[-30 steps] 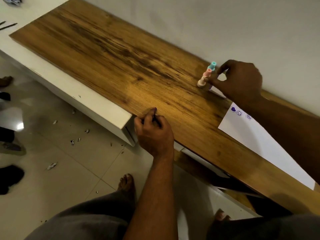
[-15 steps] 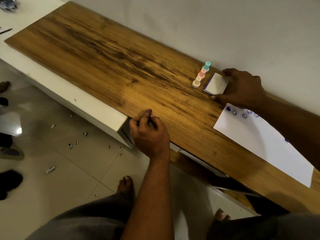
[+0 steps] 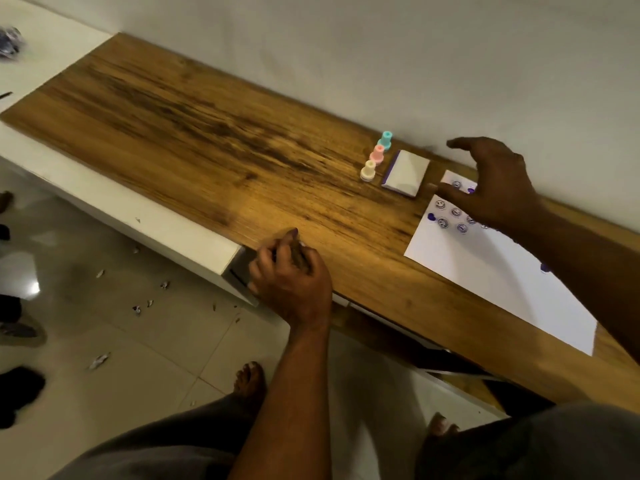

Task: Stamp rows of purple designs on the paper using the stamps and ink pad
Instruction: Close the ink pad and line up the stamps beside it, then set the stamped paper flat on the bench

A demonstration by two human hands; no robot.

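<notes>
Three small stamps stand in a row near the wall: teal, pink and cream. Right beside them lies the closed white ink pad with a purple edge. The white paper lies to the right, with purple smiley and heart prints at its far corner. My right hand hovers with fingers spread over that corner, just right of the pad, holding nothing. My left hand rests curled at the front edge of the wooden top; a thin dark object seems to sit in its fingers, too blurred to name.
The wooden top runs along a plain wall and sits on a white cabinet. Paper scraps litter the tiled floor at left. My bare feet and knees show below. Dark shoes lie at the far left.
My right hand set the stamps down, then let go of the ink pad and drew back to the right over the paper's printed corner. The left hand stayed put.
</notes>
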